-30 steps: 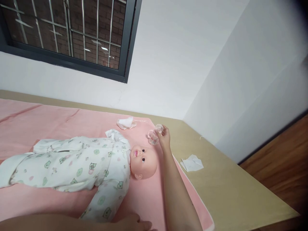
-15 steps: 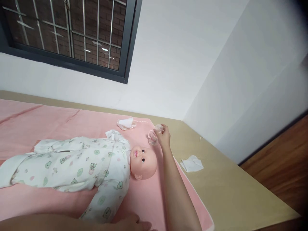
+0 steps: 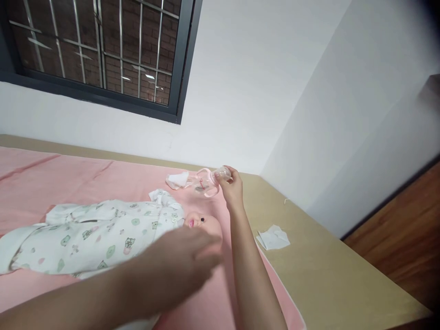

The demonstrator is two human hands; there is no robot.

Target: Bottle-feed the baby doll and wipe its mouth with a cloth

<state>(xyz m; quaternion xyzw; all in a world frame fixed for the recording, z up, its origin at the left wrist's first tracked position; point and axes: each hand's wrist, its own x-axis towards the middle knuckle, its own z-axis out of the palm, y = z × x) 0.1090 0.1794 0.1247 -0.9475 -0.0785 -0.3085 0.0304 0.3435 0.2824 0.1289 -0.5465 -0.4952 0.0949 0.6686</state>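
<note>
My right hand (image 3: pixel 231 185) grips a clear baby bottle (image 3: pixel 200 184) by its capped end. The bottle has pink handles and red lettering, and it is tilted nearly on its side above the far edge of the pink sheet. Blurred by motion, my left hand (image 3: pixel 187 263) passes over the baby doll (image 3: pixel 92 233), its fingers smeared. It covers part of the doll's head, arm and chest. The doll lies on its back in white patterned clothes. Beyond the doll, a clear packet or holder with something white (image 3: pixel 178 179) is close to the bottle's base.
A pink sheet (image 3: pixel 27 183) covers much of the tan surface (image 3: pixel 330 270). On the right of that surface is a folded white cloth or tissue (image 3: pixel 274 237). Behind stand a white wall and a barred window (image 3: pixel 92 46).
The bottle has been raised and turned on its side in my right hand, its base now pointing left. My left hand has come up from the bottom edge over the doll.
</note>
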